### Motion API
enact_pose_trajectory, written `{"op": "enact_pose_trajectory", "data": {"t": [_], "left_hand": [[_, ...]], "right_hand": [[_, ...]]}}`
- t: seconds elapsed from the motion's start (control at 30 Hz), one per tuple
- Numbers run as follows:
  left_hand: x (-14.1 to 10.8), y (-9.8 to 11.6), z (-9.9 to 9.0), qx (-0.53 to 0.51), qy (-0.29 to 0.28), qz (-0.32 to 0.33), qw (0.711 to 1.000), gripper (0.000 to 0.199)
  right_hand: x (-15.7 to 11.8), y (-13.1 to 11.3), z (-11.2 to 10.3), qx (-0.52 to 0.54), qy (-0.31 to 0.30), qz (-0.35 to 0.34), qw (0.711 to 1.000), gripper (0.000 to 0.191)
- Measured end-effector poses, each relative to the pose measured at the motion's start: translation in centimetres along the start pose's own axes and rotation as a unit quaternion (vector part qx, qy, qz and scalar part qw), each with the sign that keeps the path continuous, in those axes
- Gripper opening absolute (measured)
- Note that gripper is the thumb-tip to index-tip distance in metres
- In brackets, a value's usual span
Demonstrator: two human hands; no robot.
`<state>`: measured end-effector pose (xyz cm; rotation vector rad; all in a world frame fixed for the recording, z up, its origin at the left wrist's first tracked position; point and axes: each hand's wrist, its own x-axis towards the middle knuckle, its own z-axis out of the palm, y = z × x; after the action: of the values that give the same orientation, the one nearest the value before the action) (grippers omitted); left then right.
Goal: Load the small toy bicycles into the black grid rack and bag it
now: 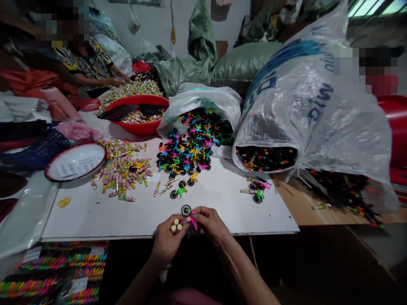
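Left hand [165,239] and right hand [212,224] close together, forearms angled in from 6 o'clock, left hand curled around candy rolls [177,225], right fingers [203,216] pinching a neon-pink toy bicycle [190,217], above a white board's [95,220] near edge, heaped toy bicycles [187,154] at 12 o'clock, loose candy rolls [122,169] at 10 o'clock.

Nothing here reads clearly. The clear plastic sack [318,127] on my right carries large blue printed letters [319,99], but its creases break them up past reading. The white sheet [75,162] in the red-rimmed tray at left and the white labels [78,284] on the striped packets [60,271] near me show print too small to make out.
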<state>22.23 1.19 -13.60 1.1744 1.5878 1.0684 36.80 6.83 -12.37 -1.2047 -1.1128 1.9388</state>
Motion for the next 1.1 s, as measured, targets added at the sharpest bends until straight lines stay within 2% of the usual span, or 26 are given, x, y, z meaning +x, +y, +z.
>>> {"op": "enact_pose_trajectory", "data": {"t": [0.1,0.17,0.23,0.3,0.37,0.4,0.43,0.47,0.5,0.53,0.57,0.63,0.67,0.73,0.77,0.87,0.93,1.0,1.1], "left_hand": [[-0.4,-0.6,0.6,0.026,0.024,0.032,0.999,0.016],[-0.4,-0.7,1.0,0.037,0.042,0.019,0.998,0.016],[0.0,-0.5,1.2,0.033,0.047,-0.005,0.998,0.017],[0.7,-0.3,1.1,0.000,0.034,-0.020,0.999,0.020],[1.4,-0.4,0.5,-0.056,0.020,-0.071,0.996,0.028],[1.7,-0.5,0.2,-0.088,0.021,-0.109,0.990,0.034],[2.0,-0.6,-0.1,-0.121,0.027,-0.149,0.981,0.039],[2.1,-0.7,-0.4,-0.155,0.031,-0.182,0.970,0.044],[2.2,-0.7,-0.5,-0.191,0.029,-0.204,0.960,0.049],[2.2,-0.6,-0.5,-0.229,0.018,-0.212,0.950,0.052],[2.2,-0.4,-0.4,-0.268,-0.001,-0.216,0.939,0.053],[2.0,0.3,-0.1,-0.331,-0.045,-0.228,0.914,0.052],[2.0,0.7,0.0,-0.353,-0.061,-0.234,0.904,0.052],[2.0,1.2,0.1,-0.373,-0.072,-0.241,0.893,0.054],[2.1,1.3,0.0,-0.376,-0.069,-0.242,0.892,0.055],[2.5,0.8,-0.3,-0.370,-0.046,-0.250,0.894,0.059],[2.8,0.3,0.0,-0.358,-0.037,-0.253,0.898,0.057],[3.1,0.0,0.5,-0.343,-0.047,-0.242,0.906,0.053],[3.3,0.3,1.1,-0.315,-0.067,-0.207,0.924,0.049]], "right_hand": [[0.2,0.7,1.1,-0.108,0.057,-0.073,0.990,0.029],[0.3,0.9,1.8,-0.185,0.101,-0.121,0.970,0.029],[0.1,0.2,1.4,-0.211,0.095,-0.125,0.965,0.030],[-0.5,-1.6,-0.8,-0.220,0.047,-0.111,0.968,0.032],[-1.3,-4.4,-4.4,-0.296,0.039,-0.106,0.948,0.033],[-1.6,-5.9,-6.4,-0.368,0.068,-0.107,0.921,0.032],[-1.5,-7.3,-8.3,-0.456,0.125,-0.100,0.875,0.028],[-1.0,-8.5,-9.7,-0.536,0.195,-0.094,0.816,0.022],[0.0,-9.3,-10.6,-0.592,0.249,-0.092,0.761,0.018],[1.4,-9.8,-11.0,-0.631,0.265,-0.098,0.722,0.020],[3.2,-10.0,-10.7,-0.657,0.256,-0.116,0.700,0.024],[7.2,-9.4,-9.1,-0.685,0.216,-0.159,0.677,0.028],[8.9,-8.8,-8.1,-0.692,0.214,-0.169,0.668,0.027],[11.1,-7.5,-6.4,-0.695,0.224,-0.172,0.661,0.024],[11.4,-6.8,-6.0,-0.695,0.229,-0.167,0.661,0.023],[9.3,-4.9,-6.2,-0.696,0.222,-0.160,0.663,0.019],[7.0,-4.1,-7.0,-0.680,0.208,-0.153,0.686,0.019],[5.5,-4.1,-7.5,-0.647,0.203,-0.136,0.722,0.024],[5.6,-4.8,-7.6,-0.620,0.198,-0.122,0.749,0.032]]}}
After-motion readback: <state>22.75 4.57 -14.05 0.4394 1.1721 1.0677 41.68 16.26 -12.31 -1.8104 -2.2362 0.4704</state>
